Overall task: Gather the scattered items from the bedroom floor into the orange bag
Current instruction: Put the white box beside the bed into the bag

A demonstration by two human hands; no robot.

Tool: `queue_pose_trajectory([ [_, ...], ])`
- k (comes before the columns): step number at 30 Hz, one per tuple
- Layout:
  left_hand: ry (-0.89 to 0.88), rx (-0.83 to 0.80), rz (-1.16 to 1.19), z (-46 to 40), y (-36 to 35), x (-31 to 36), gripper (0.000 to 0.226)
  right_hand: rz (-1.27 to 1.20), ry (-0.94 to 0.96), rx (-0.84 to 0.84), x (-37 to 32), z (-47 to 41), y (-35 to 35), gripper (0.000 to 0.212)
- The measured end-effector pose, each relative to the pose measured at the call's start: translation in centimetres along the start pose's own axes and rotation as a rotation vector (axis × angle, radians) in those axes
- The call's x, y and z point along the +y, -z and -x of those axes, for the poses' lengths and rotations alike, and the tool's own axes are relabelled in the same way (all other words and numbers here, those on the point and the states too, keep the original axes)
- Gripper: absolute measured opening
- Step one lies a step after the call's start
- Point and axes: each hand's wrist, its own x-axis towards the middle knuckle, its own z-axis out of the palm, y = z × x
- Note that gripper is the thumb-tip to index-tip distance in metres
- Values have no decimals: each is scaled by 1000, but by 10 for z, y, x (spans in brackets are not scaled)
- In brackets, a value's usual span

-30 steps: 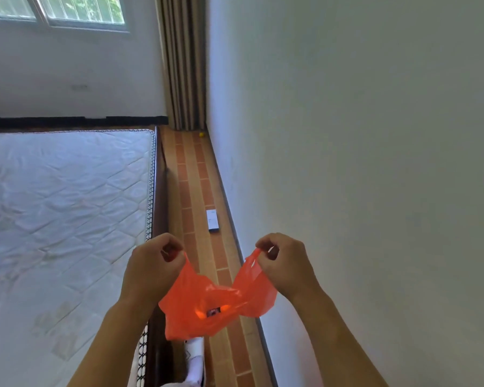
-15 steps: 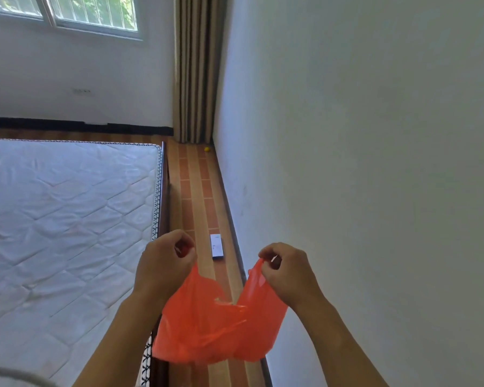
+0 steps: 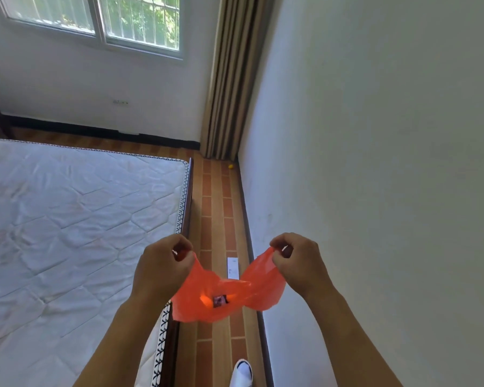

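Curled fingers (image 3: 280,248) and thumb of the right hand (image 3: 299,263) pinch one top edge of a thin, translucent orange plastic bag (image 3: 227,291), while the left hand (image 3: 162,268) pinches the opposite edge in the same clenched way, pulling the mouth wide between them at waist height. Half a second ago the sack hung slack with its mouth folded in on itself; now it is spread again, and a small dark item (image 3: 220,300) and a glowing orange shape show inside through the film. The person has also moved forward along the narrow strip of red-brown tiled floor (image 3: 215,196) between the white quilted mattress (image 3: 76,219) and the plain white wall (image 3: 375,163): a flat white rectangular box (image 3: 233,268) now lies just beyond the bag's opening, closer than before. A small yellow ball (image 3: 230,166) sits far ahead by the beige curtain (image 3: 229,79). With the bag open and the box nearly underfoot, that pickup looks likely next, the ball after it.
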Motion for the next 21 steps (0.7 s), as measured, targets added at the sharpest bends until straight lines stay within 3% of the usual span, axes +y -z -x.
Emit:
queue_pose_trajectory([
  [8, 50, 70, -53, -64, -15, -16, 18, -10, 49, 0, 14, -100, -19, 21],
  [21, 271, 59, -111, -211, -118, -43, 20, -25, 37, -241, 103, -296, -90, 21],
])
